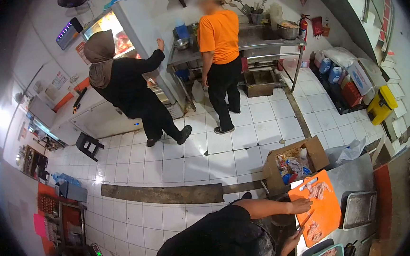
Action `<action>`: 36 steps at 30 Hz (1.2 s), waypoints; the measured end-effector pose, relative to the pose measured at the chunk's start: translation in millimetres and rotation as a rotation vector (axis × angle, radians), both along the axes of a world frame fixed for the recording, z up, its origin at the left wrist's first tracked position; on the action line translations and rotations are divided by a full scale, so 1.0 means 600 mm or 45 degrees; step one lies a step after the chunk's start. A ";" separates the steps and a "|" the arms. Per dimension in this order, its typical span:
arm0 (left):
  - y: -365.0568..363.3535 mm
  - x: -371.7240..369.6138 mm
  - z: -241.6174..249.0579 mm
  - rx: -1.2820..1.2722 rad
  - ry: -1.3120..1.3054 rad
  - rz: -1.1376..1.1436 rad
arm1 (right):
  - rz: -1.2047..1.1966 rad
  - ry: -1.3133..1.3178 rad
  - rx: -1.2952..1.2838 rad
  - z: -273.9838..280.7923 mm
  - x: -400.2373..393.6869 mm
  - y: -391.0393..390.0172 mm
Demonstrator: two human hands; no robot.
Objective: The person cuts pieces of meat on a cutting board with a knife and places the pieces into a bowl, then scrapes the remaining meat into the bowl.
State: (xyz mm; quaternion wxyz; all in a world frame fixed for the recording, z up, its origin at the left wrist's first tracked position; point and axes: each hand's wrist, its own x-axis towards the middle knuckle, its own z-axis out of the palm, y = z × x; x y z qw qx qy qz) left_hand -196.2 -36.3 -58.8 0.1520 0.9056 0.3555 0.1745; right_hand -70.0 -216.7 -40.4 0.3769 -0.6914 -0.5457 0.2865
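White tiles (170, 171) floor the kitchen beside the metal worktop (357, 167). The right hand (293, 241) has its grip closed round a knife (308, 219), the blade angled over an orange cutting board (329, 212), apparently for control; the left hand (302, 206) reaches onto the board, perhaps steadying it, though its grip cannot be told. Raw meat lies in two piles, upper (318, 190) and lower (314, 233), probably kept apart for working room, with a meat-filled tub (339, 247) close by and a metal tray (359, 211) beyond
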 end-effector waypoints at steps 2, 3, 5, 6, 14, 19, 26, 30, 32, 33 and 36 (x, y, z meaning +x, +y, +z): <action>0.009 -0.008 0.003 -0.026 0.094 -0.048 | -0.057 -0.138 -0.109 0.000 0.001 0.005; 0.010 -0.009 0.005 -0.026 0.084 -0.055 | -0.064 -0.148 -0.110 0.004 0.002 0.000; 0.019 -0.030 0.021 0.075 0.085 -0.153 | -0.027 -0.059 -0.175 0.030 -0.016 -0.002; 0.020 -0.037 0.027 0.091 0.078 -0.158 | -0.033 -0.066 -0.161 0.036 -0.027 -0.012; 0.054 -0.024 0.014 0.057 -0.007 -0.330 | -0.170 -0.113 -0.137 0.008 -0.024 0.006; 0.095 -0.057 0.027 -0.001 0.079 -0.442 | -0.232 -0.071 0.013 -0.008 -0.037 0.032; 0.130 -0.058 0.037 -0.002 0.152 -0.399 | -0.325 -0.116 -0.080 -0.008 -0.015 0.015; 0.101 -0.017 0.064 -0.022 -0.021 -0.677 | -0.378 -0.064 -0.024 0.006 0.024 0.012; 0.076 0.070 -0.022 -0.095 -0.441 -0.689 | -0.409 0.022 0.021 0.021 0.055 -0.004; 0.064 0.054 0.030 0.401 -0.457 -0.740 | -0.406 0.061 0.090 0.036 0.076 -0.013; 0.041 0.125 0.033 0.465 -0.075 -0.815 | -0.343 0.069 0.348 0.086 0.097 -0.031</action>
